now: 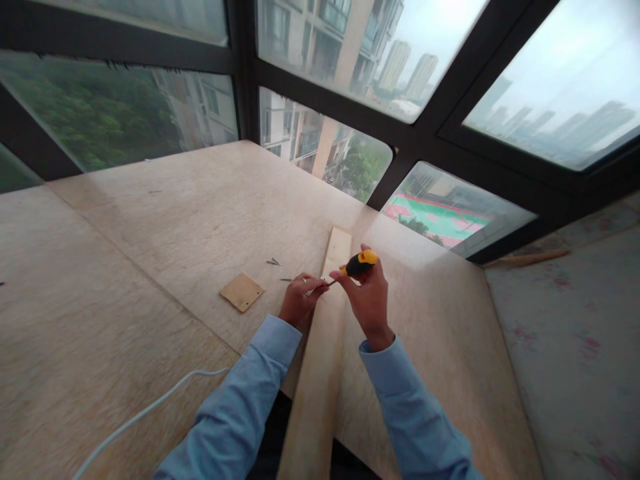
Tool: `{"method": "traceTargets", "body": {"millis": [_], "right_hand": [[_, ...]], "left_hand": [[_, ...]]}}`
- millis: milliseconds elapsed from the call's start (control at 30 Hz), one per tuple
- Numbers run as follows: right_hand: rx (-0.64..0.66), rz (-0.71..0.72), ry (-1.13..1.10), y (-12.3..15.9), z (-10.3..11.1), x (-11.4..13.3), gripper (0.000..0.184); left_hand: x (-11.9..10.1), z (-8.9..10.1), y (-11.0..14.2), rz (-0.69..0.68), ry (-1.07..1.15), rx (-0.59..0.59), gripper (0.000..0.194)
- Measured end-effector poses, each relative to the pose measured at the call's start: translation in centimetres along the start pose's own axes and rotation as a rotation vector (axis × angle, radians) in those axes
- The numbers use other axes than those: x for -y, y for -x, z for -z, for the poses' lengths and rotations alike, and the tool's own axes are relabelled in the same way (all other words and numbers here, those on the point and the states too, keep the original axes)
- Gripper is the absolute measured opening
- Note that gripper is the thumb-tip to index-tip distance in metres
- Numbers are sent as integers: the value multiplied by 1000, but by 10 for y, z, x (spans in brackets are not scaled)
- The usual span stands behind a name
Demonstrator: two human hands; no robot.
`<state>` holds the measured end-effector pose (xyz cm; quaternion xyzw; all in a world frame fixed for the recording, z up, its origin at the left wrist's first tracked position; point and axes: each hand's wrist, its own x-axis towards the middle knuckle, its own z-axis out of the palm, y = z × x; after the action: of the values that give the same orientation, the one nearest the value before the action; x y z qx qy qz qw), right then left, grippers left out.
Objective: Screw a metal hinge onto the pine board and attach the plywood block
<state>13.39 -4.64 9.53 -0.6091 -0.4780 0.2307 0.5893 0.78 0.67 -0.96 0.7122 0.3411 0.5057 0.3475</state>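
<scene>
My right hand (pixel 369 297) is closed round a screwdriver (pixel 358 264) with a yellow and black handle, its tip pointing left toward my other hand. My left hand (pixel 299 298) pinches something small at the screwdriver's tip, too small to name. Both hands hover over a long narrow wooden board (pixel 320 373) that runs from near my body away toward the window. Loose screws (pixel 273 261) lie on the plywood just left of the hands.
A small square piece of plywood (pixel 241 291) lies left of my left hand. A white cable (pixel 145 413) crosses the plywood platform (pixel 150 220) at lower left. Dark-framed windows (pixel 320 100) close the far side. A patterned surface (pixel 575 333) lies to the right.
</scene>
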Motion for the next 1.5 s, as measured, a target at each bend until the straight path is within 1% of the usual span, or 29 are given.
{"method": "traceTargets", "body": {"millis": [33,133,200,267,333,400,467,500,567,633,667,733,800,867,933,967,1000,1067,1133,1167,1200,1267,1333,1400,1500], "right_hand": [[22,-5,-30,-1,0,1,79],[161,3,-156,-2,-1,2,80],[213,43,-167,-2,-2,2,83],[176,93,-89,-2,-3,2,85],[84,122,21,-1,-3,3,83],[-5,112,89,-1,-2,5,76],[-30,72,70,-2,-1,6,74],[-6,50,21,-2,-1,5,76],[104,29,-121,-3,-2,3,82],[219,50,-228,-4,-3,1,86],[249,72,-231,-4,-4,0,87],[232,120,-141,-3,-5,-1,86],[151,153,1,-3,-4,0,81],[63,161,102,-3,-3,2,68],[17,147,131,-4,-2,3,56],[18,133,113,-4,-2,3,54],[39,115,71,-4,-2,2,56],[129,88,-53,-4,-2,1,66],[216,91,-132,-3,-3,-1,74],[224,108,-127,-2,-4,-1,76],[203,131,-88,-2,-4,-2,76],[112,164,26,-1,-4,-1,71],[44,147,84,0,-4,1,62],[62,97,31,0,-4,1,61],[189,48,-127,-1,-5,-1,68]], "left_hand": [[0,0,0,3,1,-12,11],[-2,2,-1,21,4,-37,9],[-3,2,-1,40,6,-35,11],[-3,2,-2,48,2,-33,14],[-2,1,-2,26,0,-31,16],[-1,0,-2,-3,-7,-23,14],[0,0,-3,-17,-21,-14,12],[0,0,-3,-20,-28,-15,12],[0,0,-3,-28,-31,-25,11],[-1,0,-2,-36,-15,-36,11],[-1,0,-2,-39,-1,-38,10],[-1,0,-1,-40,30,-26,10],[0,-1,0,-31,48,-5,9],[1,-1,0,-7,46,6,9],[2,-1,-1,20,32,4,8],[2,-1,-1,31,25,-2,7],[1,-1,-1,40,19,-8,7],[0,0,-2,59,10,-22,7],[-2,1,-3,77,0,-23,8],[-3,2,-3,86,-4,-20,8],[-3,2,-3,92,-9,-17,8],[-3,3,-3,97,-11,-10,8],[-3,2,-2,95,-6,-7,8],[-3,2,-2,83,1,-3,9],[-3,2,-1,50,33,13,10]]}}
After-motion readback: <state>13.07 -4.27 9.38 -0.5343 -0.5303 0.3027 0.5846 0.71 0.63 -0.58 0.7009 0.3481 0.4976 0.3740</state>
